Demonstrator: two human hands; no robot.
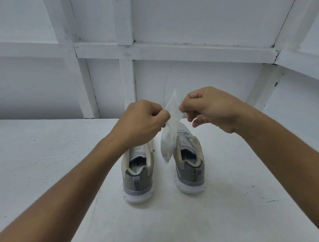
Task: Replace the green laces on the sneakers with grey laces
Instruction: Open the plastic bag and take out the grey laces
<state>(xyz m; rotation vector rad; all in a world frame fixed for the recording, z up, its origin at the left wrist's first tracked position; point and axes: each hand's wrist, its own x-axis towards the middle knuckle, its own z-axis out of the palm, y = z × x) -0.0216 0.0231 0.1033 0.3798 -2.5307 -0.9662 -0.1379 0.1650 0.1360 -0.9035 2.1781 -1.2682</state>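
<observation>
At mid-frame our left hand (142,120) and right hand (209,109) both pinch the top of a limp translucent white plastic packet (169,138) above the grey-and-beige fabric sneakers (190,174); light and slippery, we judge, so best gripped near that edge.

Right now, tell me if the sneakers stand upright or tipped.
Upright: left sneaker and right sneaker rest on their soles, heels toward the camera.

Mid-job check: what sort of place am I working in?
Probably a plain, white-painted work corner: a white surface holds the sneakers, backed by a white wall of panels and battens. Left hand and right hand pinch a small packet above them.
</observation>
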